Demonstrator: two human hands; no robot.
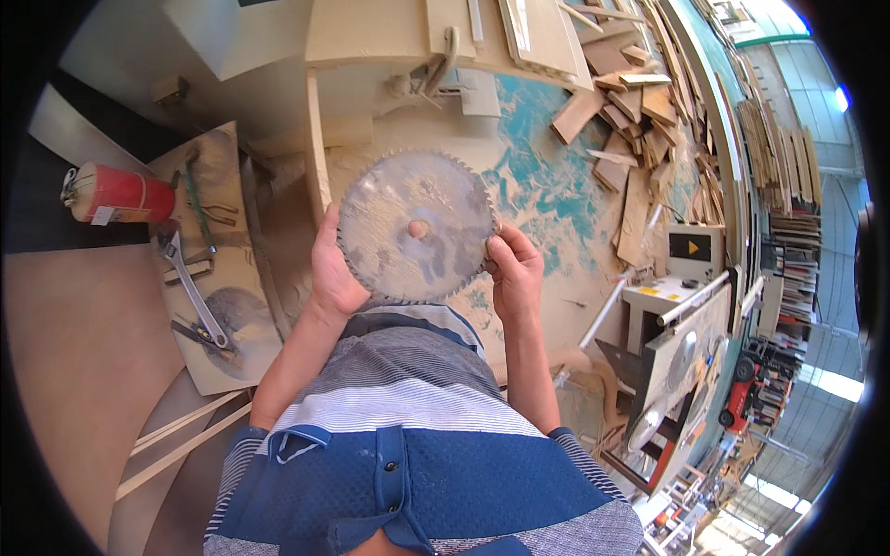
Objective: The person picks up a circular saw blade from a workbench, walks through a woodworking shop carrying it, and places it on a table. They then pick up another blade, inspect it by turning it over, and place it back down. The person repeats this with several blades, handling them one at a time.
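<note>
A round, toothed circular saw blade (417, 269), dusted with sawdust, is held nearly flat in front of my body. My left hand (336, 273) grips it at the left edge, thumb alongside the teeth and the other fingers hidden behind the disc. A fingertip appears to show at the blade's centre hole. On the opposite edge, my right hand (517, 269) pinches the rim between thumb and bent fingers.
To the left, a board (243, 369) bears a large wrench (197, 287), pliers (219, 215) and a knife (197, 334). Beside it is a red fire extinguisher (125, 194). Wood offcuts (640, 111) lie heaped at far right; a dusty wooden bench (371, 37) stands ahead. Sawdust covers the green floor (556, 185).
</note>
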